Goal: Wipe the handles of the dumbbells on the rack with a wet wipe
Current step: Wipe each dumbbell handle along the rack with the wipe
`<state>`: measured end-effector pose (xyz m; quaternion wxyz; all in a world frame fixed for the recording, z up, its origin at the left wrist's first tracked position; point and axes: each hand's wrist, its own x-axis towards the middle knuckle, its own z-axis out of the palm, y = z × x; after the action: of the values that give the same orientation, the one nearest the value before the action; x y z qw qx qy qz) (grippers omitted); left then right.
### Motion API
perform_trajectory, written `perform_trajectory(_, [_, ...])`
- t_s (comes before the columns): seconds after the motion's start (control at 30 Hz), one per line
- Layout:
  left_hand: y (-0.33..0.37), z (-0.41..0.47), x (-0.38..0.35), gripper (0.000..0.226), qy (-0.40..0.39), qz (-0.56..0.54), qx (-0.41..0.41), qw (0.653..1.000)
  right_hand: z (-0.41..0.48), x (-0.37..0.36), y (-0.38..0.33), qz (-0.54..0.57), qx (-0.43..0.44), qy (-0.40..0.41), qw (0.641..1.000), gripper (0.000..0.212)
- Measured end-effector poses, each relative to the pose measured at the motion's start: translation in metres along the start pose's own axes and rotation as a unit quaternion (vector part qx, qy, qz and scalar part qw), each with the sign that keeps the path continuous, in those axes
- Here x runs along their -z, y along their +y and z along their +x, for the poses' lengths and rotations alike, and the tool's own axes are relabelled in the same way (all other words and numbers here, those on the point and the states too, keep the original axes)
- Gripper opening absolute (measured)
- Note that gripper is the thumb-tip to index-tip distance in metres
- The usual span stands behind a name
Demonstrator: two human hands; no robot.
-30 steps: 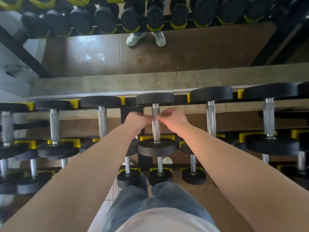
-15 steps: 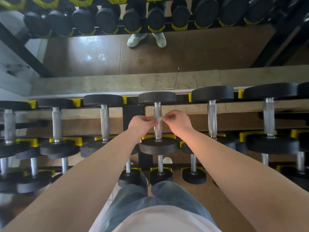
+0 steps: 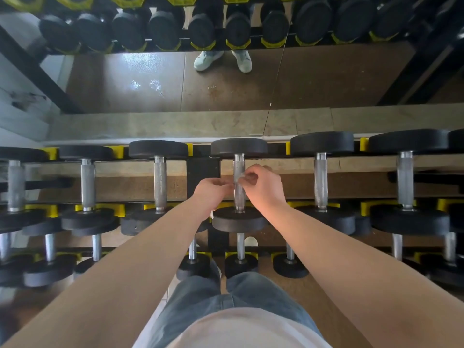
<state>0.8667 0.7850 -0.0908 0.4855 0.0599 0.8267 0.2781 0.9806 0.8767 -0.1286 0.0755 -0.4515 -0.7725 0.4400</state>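
A row of black dumbbells with knurled silver handles lies across the rack's top tier [image 3: 203, 169]. Both my hands meet over the middle dumbbell's handle [image 3: 239, 162]. My left hand [image 3: 213, 190] and my right hand [image 3: 261, 187] each pinch an end of a small pale wet wipe [image 3: 239, 177], which lies against the handle. The wipe is thin and mostly hidden by my fingers. A white bit shows under my left wrist; I cannot tell what it is.
Neighbouring handles stand to the left [image 3: 160, 183] and right [image 3: 320, 180]. Smaller dumbbells sit on lower tiers [image 3: 241, 264]. A mirror [image 3: 226, 81] behind the rack reflects the floor and a pair of shoes. My jeans are close to the rack's front.
My hands have drawn slightly apart and shifted a little toward me along the middle handle, with the wipe still pinched between them.
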Motion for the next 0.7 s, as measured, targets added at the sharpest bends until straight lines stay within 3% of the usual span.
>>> perform_trajectory(0.13, [0.001, -0.001, 0.003, 0.035, -0.005, 0.001, 0.007, 1.0, 0.0, 0.004, -0.001, -0.027, -0.003, -0.029, 0.999, 0.014])
perform_trajectory(0.3, [-0.001, -0.003, 0.006, 0.027, -0.023, 0.013, 0.01, 1.0, -0.011, 0.005, 0.014, -0.088, -0.039, -0.165, 0.982, 0.012])
perform_trajectory(0.37, [-0.002, -0.003, 0.005, 0.023, -0.034, 0.02, 0.017, 0.999, -0.014, 0.005, 0.018, -0.078, -0.037, -0.179, 0.98, 0.006])
perform_trajectory(0.57, [0.0, 0.0, 0.004, 0.019, -0.037, 0.005, 0.03, 0.999, 0.017, 0.002, -0.006, 0.099, -0.104, -0.034, 0.989, 0.01])
perform_trajectory(0.7, [-0.001, 0.005, 0.004, 0.03, -0.025, -0.036, 0.036, 0.998, 0.031, 0.002, -0.016, 0.149, -0.128, -0.01, 0.981, 0.015])
